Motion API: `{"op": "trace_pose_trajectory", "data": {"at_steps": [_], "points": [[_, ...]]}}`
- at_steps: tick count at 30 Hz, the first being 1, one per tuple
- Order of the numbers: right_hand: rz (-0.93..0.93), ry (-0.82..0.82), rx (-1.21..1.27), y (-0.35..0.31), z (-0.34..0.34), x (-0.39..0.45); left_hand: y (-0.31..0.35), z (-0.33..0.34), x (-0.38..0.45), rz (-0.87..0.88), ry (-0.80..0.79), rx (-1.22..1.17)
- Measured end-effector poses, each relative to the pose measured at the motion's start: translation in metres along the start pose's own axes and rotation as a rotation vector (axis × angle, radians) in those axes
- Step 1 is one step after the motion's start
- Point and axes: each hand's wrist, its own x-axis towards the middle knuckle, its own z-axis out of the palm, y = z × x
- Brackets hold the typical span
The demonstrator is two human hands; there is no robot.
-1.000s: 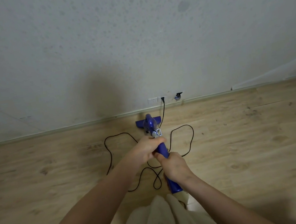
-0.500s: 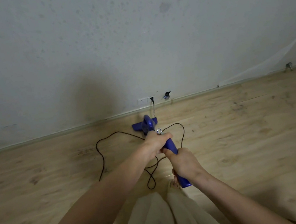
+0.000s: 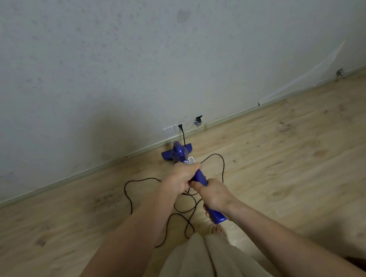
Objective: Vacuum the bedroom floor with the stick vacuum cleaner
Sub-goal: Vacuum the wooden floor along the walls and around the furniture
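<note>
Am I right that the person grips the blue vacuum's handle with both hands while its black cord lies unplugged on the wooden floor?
Not quite. In the head view the left hand and right hand do grip the blue vacuum, but the black cord, looping on the wooden floor, runs up to a plug in the wall socket.

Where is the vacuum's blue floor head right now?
In the head view, the floor head sits centre frame on the wooden floor, close to the skirting board just below the wall socket.

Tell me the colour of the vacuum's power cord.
Black; the power cord shows best in the head view, looped on the floor.
</note>
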Motion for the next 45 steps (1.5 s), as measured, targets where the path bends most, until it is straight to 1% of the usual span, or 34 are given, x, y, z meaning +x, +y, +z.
{"op": "trace_pose_trajectory", "data": {"at_steps": [5, 12, 16, 19, 23, 26, 28, 35, 39, 42, 45], "points": [[-0.012, -0.058, -0.023, 0.006, -0.009, -0.009, -0.01, 0.001, 0.0, -0.014, -0.021, -0.024], [-0.041, -0.028, -0.129, 0.003, -0.03, 0.004, -0.003, 0.016, 0.008, -0.017, -0.019, -0.161], [-0.035, -0.01, -0.124, 0.01, -0.026, 0.022, 0.0, 0.019, 0.013, -0.028, -0.032, -0.161], [-0.023, -0.069, -0.091, 0.007, -0.025, 0.03, 0.002, 0.016, 0.016, -0.021, -0.021, -0.119], [-0.033, -0.079, -0.05, 0.0, -0.023, 0.029, 0.009, 0.013, 0.014, -0.022, 0.038, -0.161], [-0.025, -0.118, -0.033, -0.007, -0.031, 0.019, 0.011, 0.012, 0.008, -0.04, 0.002, -0.152], [-0.018, -0.147, -0.065, -0.011, -0.043, 0.013, 0.011, 0.015, 0.006, -0.045, -0.039, -0.156], [-0.002, -0.121, -0.152, -0.015, -0.074, 0.028, 0.027, 0.037, 0.015, -0.082, -0.043, -0.278], [0.0, -0.122, -0.144, -0.011, -0.07, 0.039, 0.028, 0.04, 0.02, -0.09, -0.022, -0.283], [-0.003, -0.139, -0.077, -0.012, -0.06, 0.041, 0.028, 0.032, 0.021, -0.102, -0.017, -0.321], [-0.001, -0.142, -0.042, -0.012, -0.048, 0.039, 0.024, 0.023, 0.017, -0.104, -0.02, -0.307]]}}
